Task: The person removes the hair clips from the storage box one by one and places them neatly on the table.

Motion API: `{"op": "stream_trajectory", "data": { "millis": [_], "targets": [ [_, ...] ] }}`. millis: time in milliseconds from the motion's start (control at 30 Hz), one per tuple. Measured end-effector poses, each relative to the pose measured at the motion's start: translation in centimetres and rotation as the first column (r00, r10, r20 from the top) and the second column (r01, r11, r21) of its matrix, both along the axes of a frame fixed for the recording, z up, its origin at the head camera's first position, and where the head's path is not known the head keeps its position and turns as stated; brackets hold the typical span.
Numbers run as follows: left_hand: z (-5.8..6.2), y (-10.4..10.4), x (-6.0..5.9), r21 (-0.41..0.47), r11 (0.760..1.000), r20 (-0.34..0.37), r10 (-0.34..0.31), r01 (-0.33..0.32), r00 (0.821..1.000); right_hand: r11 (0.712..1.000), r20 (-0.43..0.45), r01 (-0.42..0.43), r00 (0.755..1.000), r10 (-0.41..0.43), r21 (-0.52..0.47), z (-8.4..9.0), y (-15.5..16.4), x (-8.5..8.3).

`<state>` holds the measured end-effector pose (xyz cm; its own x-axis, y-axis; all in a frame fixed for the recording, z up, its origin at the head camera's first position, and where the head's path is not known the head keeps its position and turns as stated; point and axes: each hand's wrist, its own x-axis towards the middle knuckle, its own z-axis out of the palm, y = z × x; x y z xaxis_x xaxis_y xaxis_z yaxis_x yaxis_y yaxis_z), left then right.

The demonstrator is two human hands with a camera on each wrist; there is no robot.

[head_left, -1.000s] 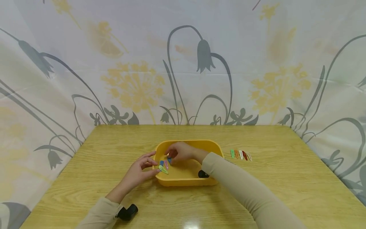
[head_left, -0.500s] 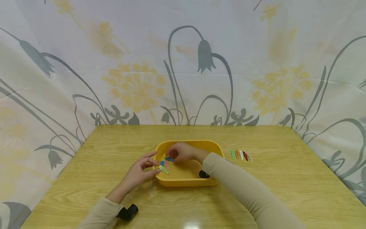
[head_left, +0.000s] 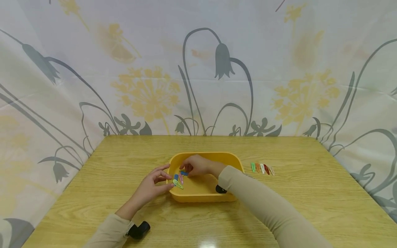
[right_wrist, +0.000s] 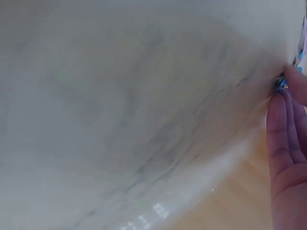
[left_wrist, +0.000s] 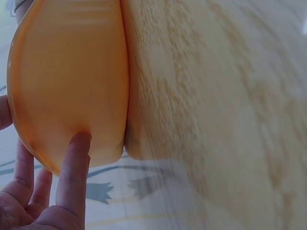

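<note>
A yellow plastic tub [head_left: 201, 198] stands on the table, with snap hair clips inside its left end. My left hand [head_left: 152, 185] holds the tub's left end, fingertips at the rim and a digit [left_wrist: 76, 163] against the outer wall in the left wrist view. Reaching inside, my right hand [head_left: 198, 164] pinches a blue hair clip [head_left: 184, 173] between thumb and fingertips. The right wrist view shows a bit of that blue clip [right_wrist: 285, 82]. Nearby lie a pink clip [head_left: 181, 178], another blue clip [head_left: 176, 176] and a lime-green clip [head_left: 178, 184]. Something yellow [head_left: 182, 169] shows beside the right fingertips.
Right of the tub, several hair clips lie side by side on the table: green [head_left: 253, 167], orange [head_left: 257, 167], white [head_left: 262, 168], dark red [head_left: 266, 169] and beige [head_left: 271, 170]. A flower-print cloth [head_left: 198, 103] hangs behind the wooden table [head_left: 124, 151].
The blue clip at my right fingertips has turned from slanted to sideways and then slipped partly behind the fingers. My left hand keeps its place at the tub.
</note>
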<state>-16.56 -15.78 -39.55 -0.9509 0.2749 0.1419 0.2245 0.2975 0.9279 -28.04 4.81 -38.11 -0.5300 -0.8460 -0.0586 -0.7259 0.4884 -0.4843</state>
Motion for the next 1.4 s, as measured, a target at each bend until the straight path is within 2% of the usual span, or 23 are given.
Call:
{"op": "stream_trajectory", "data": {
  "millis": [233, 433, 633, 833, 1067, 1400],
  "targets": [
    [0.0, 0.0, 0.1, 0.005, 1.0, -0.006, -0.001, 0.001, 1.0, 0.999, -0.06, -0.028, 0.998, 0.03, 0.046, 0.0, -0.3, 0.0],
    [0.1, 0.0, 0.1, 0.013, 1.0, -0.003, -0.004, 0.004, 1.0, 0.997, -0.095, -0.066, 0.993, 0.07, 0.044, -0.1, -0.2, -0.1],
    [0.0, 0.0, 0.0, 0.013, 1.0, -0.012, -0.003, 0.004, 1.0, 0.998, -0.106, -0.055, 0.993, 0.058, 0.037, 0.1, 0.0, -0.1],
    [-0.2, 0.0, 0.0, 0.025, 1.0, -0.007, -0.003, 0.003, 1.0, 0.999, -0.081, -0.026, 0.996, 0.03, 0.047, 0.2, 0.3, 0.0],
    [-0.1, 0.1, 0.0, 0.018, 1.0, -0.003, -0.003, 0.003, 1.0, 0.999, -0.065, -0.015, 0.998, 0.013, -0.029, 0.9, 1.2, 0.1],
    [0.1, 0.1, 0.3, 0.02, 1.0, 0.014, 0.011, -0.011, 1.0, 0.99, -0.013, -0.026, 1.0, 0.024, -0.141, 3.3, 2.3, 0.6]
  ]
}}
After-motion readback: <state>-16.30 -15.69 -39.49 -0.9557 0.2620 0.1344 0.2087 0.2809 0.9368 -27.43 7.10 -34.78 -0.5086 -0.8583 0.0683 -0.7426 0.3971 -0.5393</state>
